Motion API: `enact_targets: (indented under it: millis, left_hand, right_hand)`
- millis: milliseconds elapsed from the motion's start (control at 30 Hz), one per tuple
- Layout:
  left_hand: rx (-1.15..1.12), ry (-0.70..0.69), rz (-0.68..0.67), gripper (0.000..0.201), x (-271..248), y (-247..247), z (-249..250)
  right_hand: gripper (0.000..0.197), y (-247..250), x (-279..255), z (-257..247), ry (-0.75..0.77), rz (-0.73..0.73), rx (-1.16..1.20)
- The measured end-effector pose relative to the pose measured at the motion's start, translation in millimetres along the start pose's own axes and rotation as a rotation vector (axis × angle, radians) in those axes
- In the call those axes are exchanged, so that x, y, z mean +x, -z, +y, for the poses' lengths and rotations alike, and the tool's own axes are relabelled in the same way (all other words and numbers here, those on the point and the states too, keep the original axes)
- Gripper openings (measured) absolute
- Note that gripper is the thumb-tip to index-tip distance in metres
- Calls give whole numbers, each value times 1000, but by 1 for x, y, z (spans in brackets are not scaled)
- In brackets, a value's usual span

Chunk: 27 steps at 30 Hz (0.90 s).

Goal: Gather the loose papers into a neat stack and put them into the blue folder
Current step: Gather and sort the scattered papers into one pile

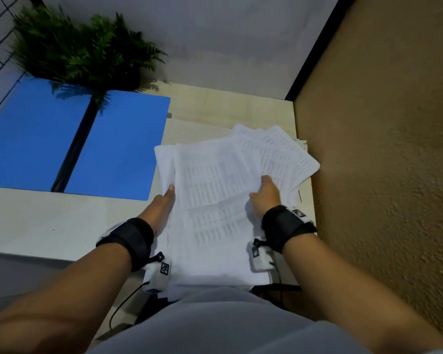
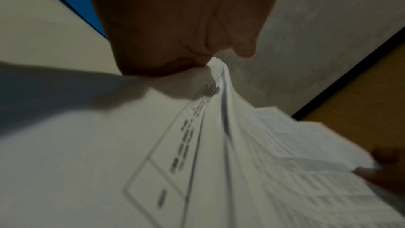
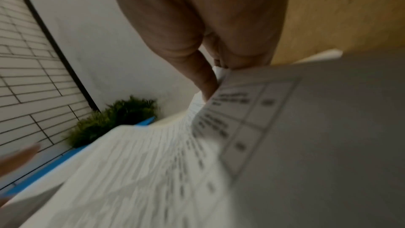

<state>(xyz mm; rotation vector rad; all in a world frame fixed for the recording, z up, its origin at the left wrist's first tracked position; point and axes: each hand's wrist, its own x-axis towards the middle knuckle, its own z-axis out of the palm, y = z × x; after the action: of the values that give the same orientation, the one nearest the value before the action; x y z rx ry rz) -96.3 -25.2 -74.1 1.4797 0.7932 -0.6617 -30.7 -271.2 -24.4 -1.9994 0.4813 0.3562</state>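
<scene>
Two hands hold the papers at centre frame: left hand flat with straight fingers against their left edge, right hand gripping their right edge.

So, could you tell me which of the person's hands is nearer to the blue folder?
Left. The left hand lies along the papers' left edge, just off the blue folder's near corner; the right hand holds their right side, farther away.
</scene>
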Motion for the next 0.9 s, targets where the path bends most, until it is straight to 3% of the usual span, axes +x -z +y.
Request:
enact_targets:
  millis: [67, 133, 200, 233, 300, 367, 400, 500, 567, 633, 800, 833, 900]
  left_hand:
    - [-40, -9, -43, 120, -6, -6, -2]
    - [-36, -58, 5, 91, -5, -11, -7]
    - [2, -119, 84, 55, 2, -13, -12]
    - [2, -136, 103, 47, 5, -12, -14]
    - [-33, -143, 116, 44, 9, -10, -18]
    - [-44, -161, 132, 46, 8, -7, -20]
    - [-43, -159, 134, 47, 8, -6, -21]
    - [-53, -163, 115, 53, 9, -6, -22]
    - [-89, -165, 118, 55, 9, -8, -19]
    - [-117, -176, 114, 55, 7, -11, -15]
    - [-134, -190, 121, 54, 0, -18, -8]
    - [-152, -191, 112, 55, -1, -18, -8]
    - [-194, -191, 77, 58, -1, -15, -11]
  right_hand:
    - [20, -17, 2, 12, -62, -59, -109]
    - [26, -30, 6, 21, -71, -136, -206]
    - [30, -34, 8, 24, -52, -198, -146]
    - [34, -32, 10, 23, -32, -158, -102]
    - [46, -13, 25, 21, -49, 112, -141]
    - [76, 12, 34, 22, -183, 344, -242]
    - [88, 21, 39, 29, -254, 348, -179]
    - [97, 29, 37, 43, -258, 77, 220]
    - [100, 28, 34, 50, -211, -12, 100]
    - [90, 26, 33, 53, -168, -6, -11]
    - [22, 25, 32, 56, -108, 62, -111]
    - [16, 29, 33, 55, -100, 118, -54]
    - [21, 40, 38, 53, -98, 265, 72]
